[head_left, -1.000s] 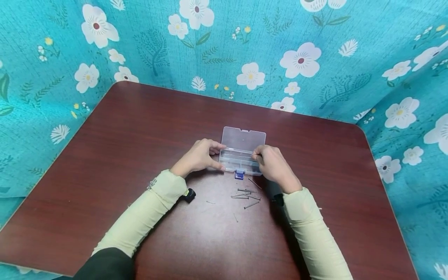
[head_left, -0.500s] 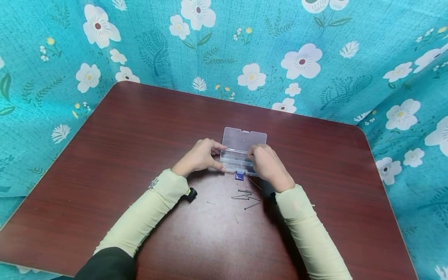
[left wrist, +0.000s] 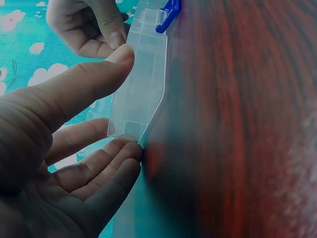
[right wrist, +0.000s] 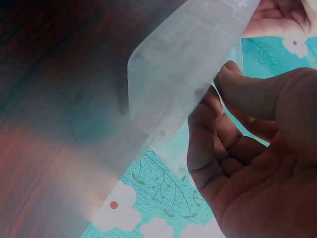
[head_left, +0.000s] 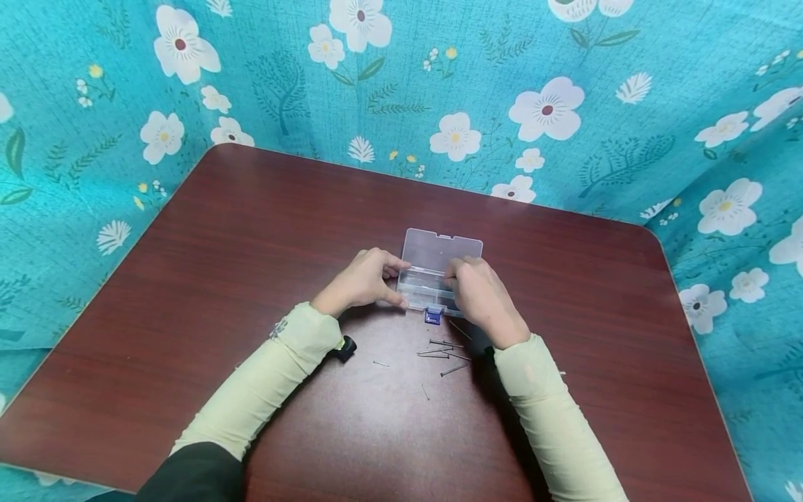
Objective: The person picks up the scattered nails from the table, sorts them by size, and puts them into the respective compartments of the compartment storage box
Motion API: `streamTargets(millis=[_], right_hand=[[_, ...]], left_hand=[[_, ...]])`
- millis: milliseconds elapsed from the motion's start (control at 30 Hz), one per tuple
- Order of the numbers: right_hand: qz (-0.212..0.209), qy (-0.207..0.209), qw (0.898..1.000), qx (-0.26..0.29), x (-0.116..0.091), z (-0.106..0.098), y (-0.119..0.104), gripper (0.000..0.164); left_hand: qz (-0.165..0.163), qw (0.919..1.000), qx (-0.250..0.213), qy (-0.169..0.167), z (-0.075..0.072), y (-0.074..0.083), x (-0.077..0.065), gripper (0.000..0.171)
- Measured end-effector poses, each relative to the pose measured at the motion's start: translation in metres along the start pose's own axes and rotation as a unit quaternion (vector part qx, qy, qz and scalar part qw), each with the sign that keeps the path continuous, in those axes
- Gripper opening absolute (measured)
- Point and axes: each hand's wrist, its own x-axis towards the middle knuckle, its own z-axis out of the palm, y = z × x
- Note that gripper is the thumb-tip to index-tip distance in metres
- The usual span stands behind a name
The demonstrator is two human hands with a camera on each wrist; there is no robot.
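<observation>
In left hand [head_left: 364,279]: left end of clear box [head_left: 417,298], pinched between wide-set thumb and fingers. Over box's right half with right hand [head_left: 482,291], fingers curled; cannot tell if holding anything. Farther out: loose nails [head_left: 439,351] just in front, on dark-red table [head_left: 301,216].

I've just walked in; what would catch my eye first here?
Probably the bright turquoise curtain with white flowers, behind the dark red table. On the table, a left hand steadies an open clear box with a blue latch, and a right hand is over it. Loose nails lie on its near side.
</observation>
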Motion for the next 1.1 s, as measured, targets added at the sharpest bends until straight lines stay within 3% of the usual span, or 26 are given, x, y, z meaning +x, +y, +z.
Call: streamTargets(millis=[267,500,1100], right_hand=[[-0.003,0.028,0.998,0.054,-0.015,-0.009,0.008,0.008],[0.017,0.008,0.994,0.108,-0.033,-0.013,0.014,0.006],[0.041,-0.006,0.993,0.112,-0.065,-0.011,0.022,0.007]], left_hand=[[0.002,1.0000,0.004,0.002,0.001,0.000,0.001,0.072],[-0.002,1.0000,0.006,0.001,0.001,0.000,0.001,0.072],[-0.008,0.9999,-0.004,0.006,0.002,0.000,0.001,0.072]])
